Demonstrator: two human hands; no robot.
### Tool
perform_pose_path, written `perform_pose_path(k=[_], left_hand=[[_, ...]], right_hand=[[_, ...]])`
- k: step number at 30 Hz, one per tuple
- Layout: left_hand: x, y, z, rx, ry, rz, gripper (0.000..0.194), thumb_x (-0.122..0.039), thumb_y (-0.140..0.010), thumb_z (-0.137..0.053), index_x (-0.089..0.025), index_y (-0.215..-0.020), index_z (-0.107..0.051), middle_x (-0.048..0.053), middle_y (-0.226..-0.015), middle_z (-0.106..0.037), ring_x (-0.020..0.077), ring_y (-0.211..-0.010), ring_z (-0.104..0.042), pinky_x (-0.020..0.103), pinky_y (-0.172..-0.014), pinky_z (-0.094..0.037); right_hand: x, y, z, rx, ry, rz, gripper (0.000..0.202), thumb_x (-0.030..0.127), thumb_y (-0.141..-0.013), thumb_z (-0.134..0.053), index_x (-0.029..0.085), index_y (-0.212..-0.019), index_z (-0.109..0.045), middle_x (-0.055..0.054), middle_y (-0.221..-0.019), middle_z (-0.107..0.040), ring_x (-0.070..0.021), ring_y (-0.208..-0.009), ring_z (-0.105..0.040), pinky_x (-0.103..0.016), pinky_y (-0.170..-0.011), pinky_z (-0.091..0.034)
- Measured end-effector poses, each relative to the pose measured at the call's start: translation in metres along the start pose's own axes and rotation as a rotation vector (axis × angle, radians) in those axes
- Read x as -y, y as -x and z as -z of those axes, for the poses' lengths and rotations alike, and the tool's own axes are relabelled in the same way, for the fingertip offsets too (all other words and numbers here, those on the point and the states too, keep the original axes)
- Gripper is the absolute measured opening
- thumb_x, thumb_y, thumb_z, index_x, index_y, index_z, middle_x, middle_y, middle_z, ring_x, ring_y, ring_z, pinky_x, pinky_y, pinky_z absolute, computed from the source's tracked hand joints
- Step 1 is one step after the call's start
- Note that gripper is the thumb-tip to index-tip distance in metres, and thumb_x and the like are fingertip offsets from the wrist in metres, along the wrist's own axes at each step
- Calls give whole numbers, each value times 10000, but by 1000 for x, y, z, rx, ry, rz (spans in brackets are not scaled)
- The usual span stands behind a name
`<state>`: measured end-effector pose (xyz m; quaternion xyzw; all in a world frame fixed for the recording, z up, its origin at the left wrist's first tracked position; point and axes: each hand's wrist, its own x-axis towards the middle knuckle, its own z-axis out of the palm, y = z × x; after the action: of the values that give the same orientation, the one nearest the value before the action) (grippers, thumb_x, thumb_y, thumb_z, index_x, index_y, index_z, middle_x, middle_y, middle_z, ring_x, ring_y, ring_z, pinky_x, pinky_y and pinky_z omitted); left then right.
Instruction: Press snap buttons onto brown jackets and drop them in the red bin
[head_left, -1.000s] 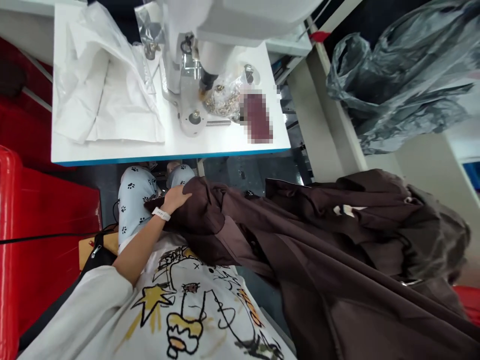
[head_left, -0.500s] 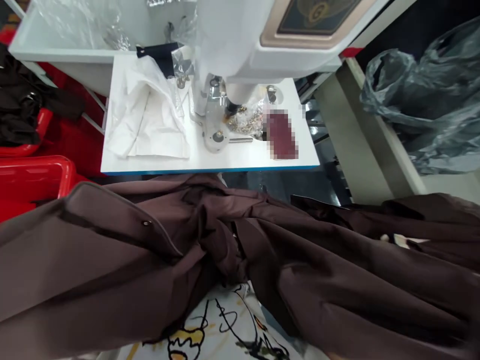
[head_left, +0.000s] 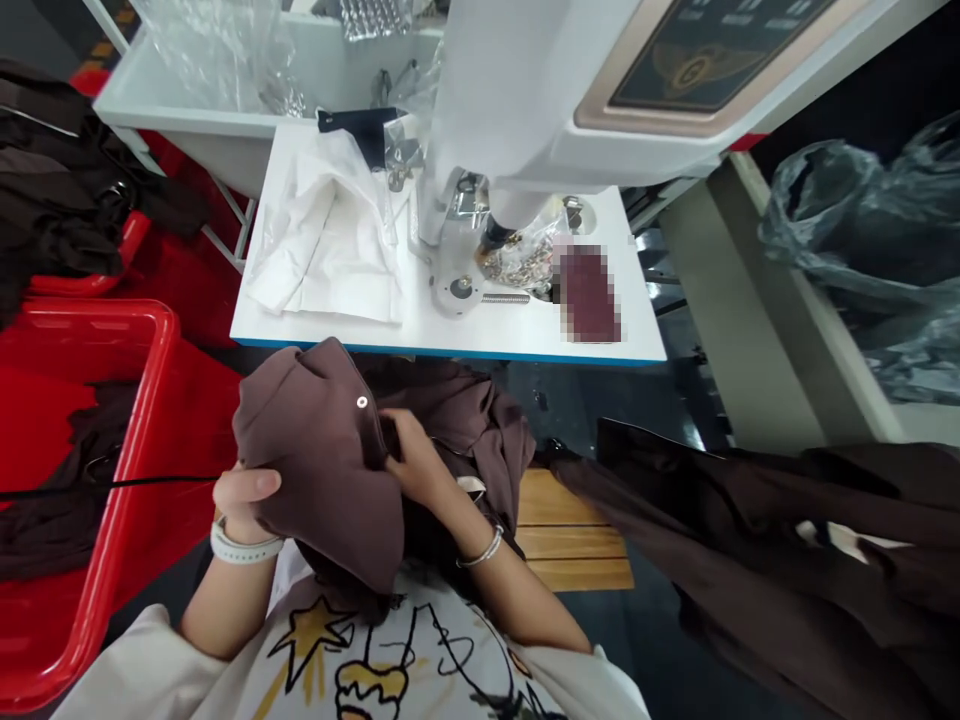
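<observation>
A person's left hand point(head_left: 246, 495) gripped a brown garment point(head_left: 319, 460), thumb on top and the other fingers hidden by the cloth, while the right hand point(head_left: 416, 460) held its edge, some fingertips tucked out of my sight. The garment was bunched between the two hands' fingers, a pale snap point(head_left: 362, 402) just beside the right ones. Beyond them, a white machine point(head_left: 510, 90) bore a winged emblem point(head_left: 691, 72) lettered G; its fainter markings I could not read.
</observation>
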<state>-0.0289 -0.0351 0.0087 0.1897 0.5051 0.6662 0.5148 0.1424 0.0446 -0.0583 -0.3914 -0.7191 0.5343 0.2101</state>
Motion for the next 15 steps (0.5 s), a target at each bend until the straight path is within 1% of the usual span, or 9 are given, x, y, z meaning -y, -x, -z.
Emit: perform_pose_path(k=[1, 2, 5, 6, 8, 10, 11, 13, 15], left_hand=[[3, -1, -1, -19, 43, -27, 339, -370, -541, -606, -269, -862, -649, -51, -772, -699, 271, -1027, -555, 399, -907, -475], [5, -1, -2, -29, 83, -42, 328, -342, -538, -595, -277, -854, -653, -62, -754, -700, 258, -980, -583, 388, -889, -490], [9, 0, -1, 2, 144, 15, 317, -294, -499, -596, -281, -807, -668, -80, -732, -703, 235, -767, -642, 400, -838, -520], [11, 1, 1, 17, 149, 56, 315, -278, -479, -604, -273, -786, -674, -77, -720, -703, 229, -705, -643, 410, -826, -525], [17, 3, 8, 22, 144, 134, 327, -249, -447, -616, -258, -767, -680, -60, -701, -703, 229, -657, -640, 420, -804, -533], [25, 6, 17, -18, 126, 179, 365, -254, -442, -618, -251, -801, -678, -39, -722, -707, 249, -720, -642, 421, -798, -534], [30, 7, 22, -46, 115, 192, 384, -267, -445, -616, -252, -824, -673, -29, -741, -708, 263, -772, -639, 423, -804, -530], [39, 10, 30, -88, 90, 194, 391, -307, -458, -613, -260, -843, -662, -18, -749, -705, 286, -868, -622, 437, -830, -514], [48, 12, 37, -91, 53, 194, 355, -346, -473, -608, -265, -815, -656, -9, -728, -697, 306, -936, -598, 464, -861, -488]], right_hand=[[9, -5, 6, -39, -50, 72, 391, 98, -696, -450, 157, -1083, -446, -97, -1114, -490, -195, -1054, -442, -363, -938, -344], [17, -9, 11, -37, -124, 112, 387, 96, -722, -413, 171, -1101, -444, -86, -1132, -495, -181, -1067, -449, -349, -944, -348], [30, -17, 16, 21, -270, 117, 322, 187, -793, -432, 194, -1115, -443, -63, -1070, -536, -165, -976, -510, -317, -864, -417], [31, -18, 15, -12, -249, 124, 332, 225, -791, -476, 194, -1120, -439, -67, -1051, -536, -169, -948, -515, -314, -834, -431], [32, -17, 9, -152, -124, 169, 362, 242, -766, -543, 191, -1111, -446, -84, -1043, -519, -186, -952, -497, -327, -825, -431], [32, -14, 4, -267, 1, 212, 270, 215, -773, -526, 189, -1040, -495, -97, -1019, -512, -202, -972, -476, -349, -848, -413], [32, -13, 2, -265, 32, 222, 202, 204, -787, -499, 187, -987, -522, -96, -990, -519, -203, -968, -476, -354, -855, -406], [31, -12, -3, -147, 18, 181, 141, 215, -812, -464, 182, -916, -553, -85, -924, -548, -190, -901, -506, -341, -828, -412], [27, -13, -8, 82, -77, 91, 165, 255, -826, -453, 174, -924, -559, -72, -913, -575, -171, -848, -531, -322, -804, -416]])
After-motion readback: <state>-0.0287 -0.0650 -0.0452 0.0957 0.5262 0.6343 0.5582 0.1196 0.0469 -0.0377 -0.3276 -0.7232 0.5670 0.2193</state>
